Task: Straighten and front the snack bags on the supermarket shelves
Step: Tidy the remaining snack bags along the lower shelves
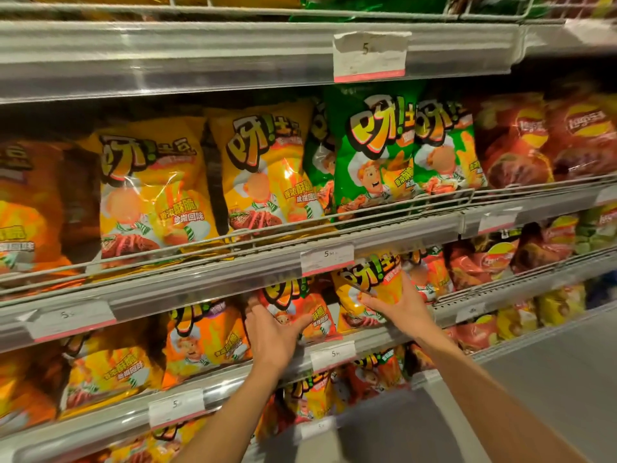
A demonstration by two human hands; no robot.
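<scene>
From the head camera, standing right at the shelves, both hands are on the row just under the price tag (327, 259), which I'll use as my marker. These bags are going to be featherlight, puffed with air, crinkly and slick, with chips inside that crush easily, so I'd say hold them by the sides or the top seam and nudge, don't squeeze the middle. The left hand (272, 332) is below and left of the tag, fingers spread and mostly straight, cupping the edge and front of an orange bag (302, 309) rather than clenching it. The right hand (397, 304) is just below and right of the tag, fingers and thumb wrapped round the lower part of a yellow bag (367, 289), which leans a bit and pokes up against the shelf edge by the tag. Both bags have big cartoon lettering and a chef figure, glossy film catching the light. Up above the tag, the yellow bags (153, 195) and green bags (374, 152) already stand fairly neat behind the wire rail (400, 208); red bags (521, 145) sit further right.
</scene>
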